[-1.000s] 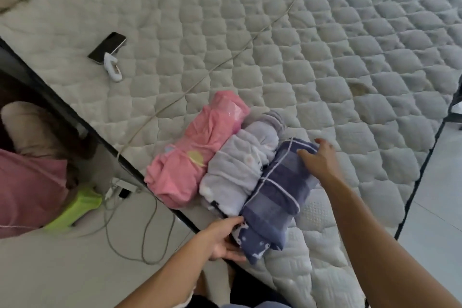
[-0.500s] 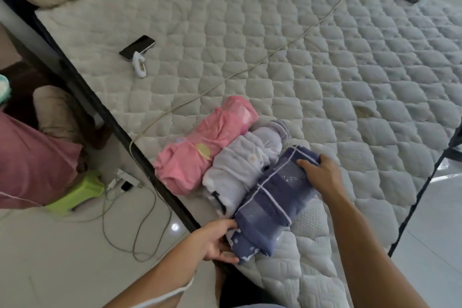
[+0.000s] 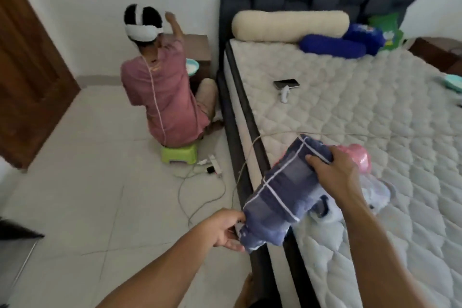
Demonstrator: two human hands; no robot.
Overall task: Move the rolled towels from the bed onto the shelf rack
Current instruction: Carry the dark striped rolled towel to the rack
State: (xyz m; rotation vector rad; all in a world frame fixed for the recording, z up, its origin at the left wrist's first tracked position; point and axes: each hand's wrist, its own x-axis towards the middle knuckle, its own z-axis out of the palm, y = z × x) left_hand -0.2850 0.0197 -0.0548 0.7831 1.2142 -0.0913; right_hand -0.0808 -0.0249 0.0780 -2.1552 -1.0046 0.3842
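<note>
Two hands carry one rolled towel, and the risks follow from how they hold it. The bed is the largest thing here, and its dark edge runs right under the load. The blue striped towel hangs above that edge, half over the floor, clear of the mattress as far as I can judge. The pink towel and the pale towel lie on the bed behind the right arm, partly hidden. The right hand curls over the far end of the blue roll; the left hand pinches its near end, where a loose flap droops. That end grip looks thin: the roll could sag and unwind, or slip to the floor. A cable trails off the bed just beside the towel and could snag. No shelf rack is in view.
</note>
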